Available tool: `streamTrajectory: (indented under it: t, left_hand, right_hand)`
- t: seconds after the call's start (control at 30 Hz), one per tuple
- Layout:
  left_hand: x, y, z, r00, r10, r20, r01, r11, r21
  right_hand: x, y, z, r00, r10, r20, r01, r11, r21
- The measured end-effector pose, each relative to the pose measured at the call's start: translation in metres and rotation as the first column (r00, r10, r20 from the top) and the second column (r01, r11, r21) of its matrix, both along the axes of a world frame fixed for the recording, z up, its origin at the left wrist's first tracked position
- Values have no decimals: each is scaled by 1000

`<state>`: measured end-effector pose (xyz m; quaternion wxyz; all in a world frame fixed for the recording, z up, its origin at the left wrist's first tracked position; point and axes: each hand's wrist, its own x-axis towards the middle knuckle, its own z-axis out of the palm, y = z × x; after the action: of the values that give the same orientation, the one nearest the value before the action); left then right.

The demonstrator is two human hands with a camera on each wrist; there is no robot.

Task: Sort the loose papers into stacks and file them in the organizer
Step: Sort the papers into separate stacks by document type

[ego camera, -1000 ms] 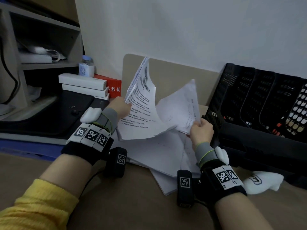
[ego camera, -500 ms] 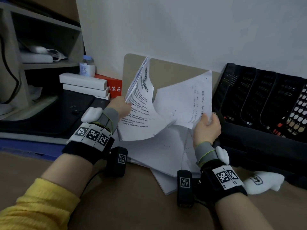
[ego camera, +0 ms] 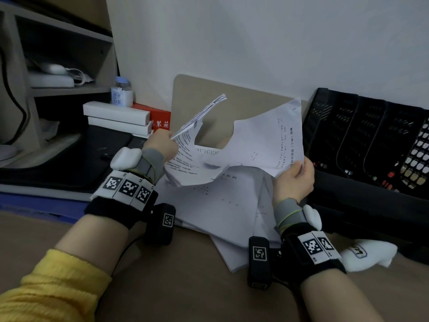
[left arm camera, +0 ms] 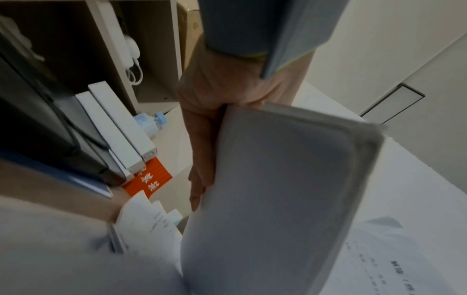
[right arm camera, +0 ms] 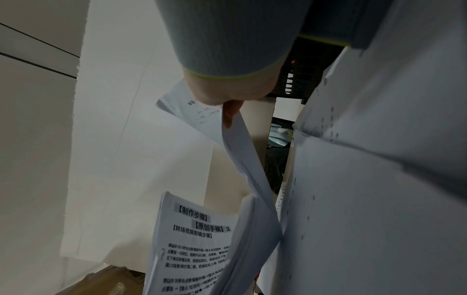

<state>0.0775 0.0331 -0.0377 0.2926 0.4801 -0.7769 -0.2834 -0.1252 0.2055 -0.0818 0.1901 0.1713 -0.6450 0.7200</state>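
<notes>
- Head view: the left hand [ego camera: 162, 145] grips a sheaf [ego camera: 185, 159] of printed sheets, fanned upward above the pile [ego camera: 216, 205] of loose papers on the desk [ego camera: 185, 287].
- The right hand [ego camera: 293, 180] pinches one sheet [ego camera: 267, 142] by its lower right corner, thumb on top; the sheet's left part overlaps the sheaf.
- The black organizer [ego camera: 371, 140] stands at the right against the wall, just beside the right hand.
- Two white boxes [ego camera: 116, 117] and a red box [ego camera: 160, 119] lie at the left.
- Left wrist view: fingers [left arm camera: 199, 159] curl along the sheaf's [left arm camera: 278, 199] edge, holding it.
- Right wrist view: the thumb [right arm camera: 231, 113] presses the sheet [right arm camera: 242, 159] against the hand [right arm camera: 227, 89]; the printed sheaf [right arm camera: 192, 249] hangs below.
</notes>
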Motion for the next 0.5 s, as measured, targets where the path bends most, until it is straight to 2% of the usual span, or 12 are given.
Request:
streamTrajectory:
  t: [0.1,0.23,0.33,0.43,0.5]
  left_hand:
    - [6,-2,4,999,29,-27,-29,999,-19]
    - [6,-8,1,993,30,-114,-27,999,26]
    - [3,-10,-3,979,5,-204,21,992,122]
    - [0,-8,0,923,35,-382,103,937,334]
    - [0,-6,2,892,19,-452,166,915,367]
  right_hand:
    - [-1,0,0,1000,-16,2,16,999,-31]
    - [1,-2,2,1000,8,12,-6,994,-112]
    - [4,-4,4,997,61,38,-53,981,-189]
    - [3,-7,3,993,115,21,-106,960,-260]
    - [0,-10,1,990,142,22,-132,957,-258]
